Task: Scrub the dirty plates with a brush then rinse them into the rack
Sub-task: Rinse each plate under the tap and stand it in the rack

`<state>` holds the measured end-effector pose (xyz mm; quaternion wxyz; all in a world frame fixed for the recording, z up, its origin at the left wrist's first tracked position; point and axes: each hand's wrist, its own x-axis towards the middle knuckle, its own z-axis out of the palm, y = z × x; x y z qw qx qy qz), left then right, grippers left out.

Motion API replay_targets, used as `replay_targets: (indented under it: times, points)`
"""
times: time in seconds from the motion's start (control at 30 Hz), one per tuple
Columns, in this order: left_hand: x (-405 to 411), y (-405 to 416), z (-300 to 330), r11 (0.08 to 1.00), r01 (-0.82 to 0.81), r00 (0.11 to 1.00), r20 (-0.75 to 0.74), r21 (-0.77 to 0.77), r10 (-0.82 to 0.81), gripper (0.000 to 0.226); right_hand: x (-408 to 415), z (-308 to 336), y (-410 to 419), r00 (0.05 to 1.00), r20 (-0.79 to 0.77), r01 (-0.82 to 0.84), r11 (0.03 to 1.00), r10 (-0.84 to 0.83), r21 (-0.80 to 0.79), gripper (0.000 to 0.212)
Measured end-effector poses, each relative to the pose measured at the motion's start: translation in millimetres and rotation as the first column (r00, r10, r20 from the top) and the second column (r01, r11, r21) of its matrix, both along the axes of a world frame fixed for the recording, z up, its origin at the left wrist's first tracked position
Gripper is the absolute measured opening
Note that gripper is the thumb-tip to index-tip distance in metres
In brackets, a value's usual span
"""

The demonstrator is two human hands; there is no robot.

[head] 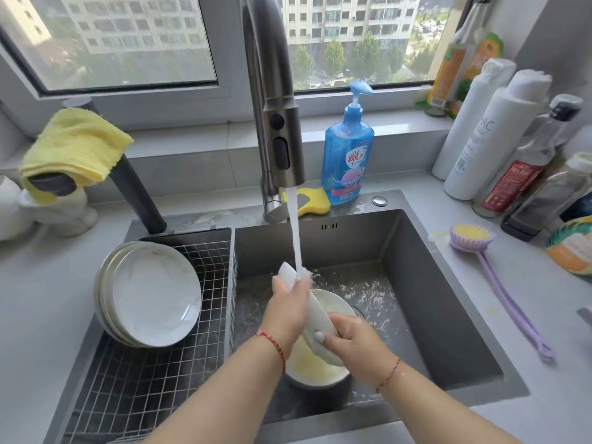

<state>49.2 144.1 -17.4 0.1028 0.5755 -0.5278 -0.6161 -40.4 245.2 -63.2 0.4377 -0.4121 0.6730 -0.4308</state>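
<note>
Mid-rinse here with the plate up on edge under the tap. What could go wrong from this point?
1. The plate is wet and held on edge by the left hand and right hand; it could slip onto the soapy bowl below and chip.
2. The water stream hits the plate's top edge, so spray may leave the sink.
3. The rack already holds leaning plates; a careless placement could topple them.

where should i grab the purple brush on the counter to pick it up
Take the purple brush by the middle of its long thin handle, coming from above. It lies flat on the counter right of the sink, bristle head toward the bottles, handle end toward you. The handle looks bare and apart from other things, so fingers can likely close around it freely.
</note>
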Motion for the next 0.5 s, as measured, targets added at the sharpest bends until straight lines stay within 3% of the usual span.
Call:
replay_targets:
  times: [0.17, 0.23, 0.33, 0.43, 0.5]
  points:
    - [-12.5, -27.1, -48.4, 0.999, 0.003, 1.0, 0.025, 0.032, -0.004, 0.1, -7.2, -2.1, 3.0, 0.983, 0.17, 0.061, 0.997, -0.067, 0.04, 0.02]
    - [-11.7, -35.6, -62.1, 0.998, 0.043, 0.999, 0.025, 0.052, -0.045, 0.089, -13.0, -2.1, 4.8, 0.966, 0.236, 0.1, 0.994, -0.106, 0.036, 0.023]
    - [-2.3, -42.5, -59.7, 0.976, -0.08, 0.996, -0.027, 0.204, 0.088, 0.061, -21.8, -3.6, 6.7, 0.915, 0.379, 0.137, 0.99, -0.135, 0.023, 0.034]
    - [8.6, -40.6, -44.4, 0.949, -0.11, 0.99, -0.051, 0.296, 0.13, 0.059, -29.5, -4.8, 5.8, 0.842, 0.526, 0.142, 0.99, -0.115, -0.011, 0.049]
    - [14.2, -40.3, -42.4, 0.942, -0.132, 0.983, -0.08, 0.309, 0.164, 0.043, -33.4, -5.0, 3.0, 0.776, 0.624, 0.147, 0.989, -0.097, -0.029, 0.05]
